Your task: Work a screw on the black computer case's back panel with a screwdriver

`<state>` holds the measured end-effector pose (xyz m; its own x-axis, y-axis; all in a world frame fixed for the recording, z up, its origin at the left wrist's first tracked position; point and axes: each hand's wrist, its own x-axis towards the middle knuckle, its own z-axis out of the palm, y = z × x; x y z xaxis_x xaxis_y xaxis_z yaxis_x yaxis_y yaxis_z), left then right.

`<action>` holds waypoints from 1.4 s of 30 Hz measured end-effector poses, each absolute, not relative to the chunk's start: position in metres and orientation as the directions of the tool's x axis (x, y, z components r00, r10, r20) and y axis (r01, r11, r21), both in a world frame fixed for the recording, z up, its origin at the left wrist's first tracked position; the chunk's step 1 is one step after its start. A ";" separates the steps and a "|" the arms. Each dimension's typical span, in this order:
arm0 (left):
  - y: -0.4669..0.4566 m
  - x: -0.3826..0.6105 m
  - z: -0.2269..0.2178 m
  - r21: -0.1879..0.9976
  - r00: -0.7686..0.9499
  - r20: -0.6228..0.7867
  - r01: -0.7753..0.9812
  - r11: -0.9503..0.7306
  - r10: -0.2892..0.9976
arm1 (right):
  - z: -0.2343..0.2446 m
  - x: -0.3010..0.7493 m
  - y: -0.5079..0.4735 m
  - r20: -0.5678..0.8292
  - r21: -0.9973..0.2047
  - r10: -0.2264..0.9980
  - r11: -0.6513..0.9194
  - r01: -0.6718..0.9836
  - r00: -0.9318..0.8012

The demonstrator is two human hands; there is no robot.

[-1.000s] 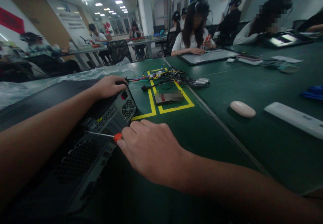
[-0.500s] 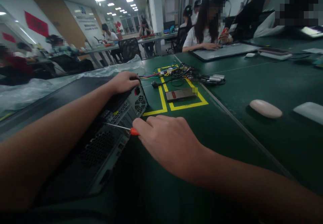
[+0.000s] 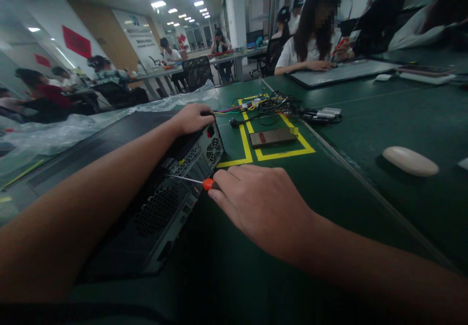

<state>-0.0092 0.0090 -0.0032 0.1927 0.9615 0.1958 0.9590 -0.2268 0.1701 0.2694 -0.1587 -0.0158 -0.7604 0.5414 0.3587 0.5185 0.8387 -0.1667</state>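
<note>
A black computer case point(image 3: 146, 125) lies on the green table with its grey rear panel point(image 3: 161, 213) turned towards my right side. My left hand point(image 3: 193, 118) grips the case's upper edge near the far corner, its fingers bent over the edge. In my right hand point(image 3: 261, 200) is a screwdriver point(image 3: 207, 184) with an orange and black handle. Its thin metal shaft points left, and the tip meets the rear panel near the expansion slots, above the round-holed vent. What the tip touches is too dark and small to make out.
Beyond the case lie tangled cables point(image 3: 274, 104) and a flat phone-like object point(image 3: 274, 137) within yellow tape lines. A pale oval mouse point(image 3: 410, 161) sits at right. Clear plastic wrap point(image 3: 62, 130) borders the case. Across the table a person point(image 3: 303, 51) works at a flat panel point(image 3: 340, 73).
The view has swung a little left, so everything sits further right. My right hand's fingers have shifted on the screwdriver handle, showing more of it. My left hand stays on the case.
</note>
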 end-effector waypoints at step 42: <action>0.007 -0.007 -0.002 0.167 0.193 0.189 0.960 -0.226 0.963 | -0.019 0.264 -0.158 0.246 -0.208 0.567 0.823 0.529 -0.786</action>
<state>-0.0067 0.0066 -0.0020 0.1935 0.9628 0.1889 0.9598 -0.2256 0.1671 0.2641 -0.1580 -0.0185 -0.7859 0.5671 0.2463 0.5287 0.8230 -0.2078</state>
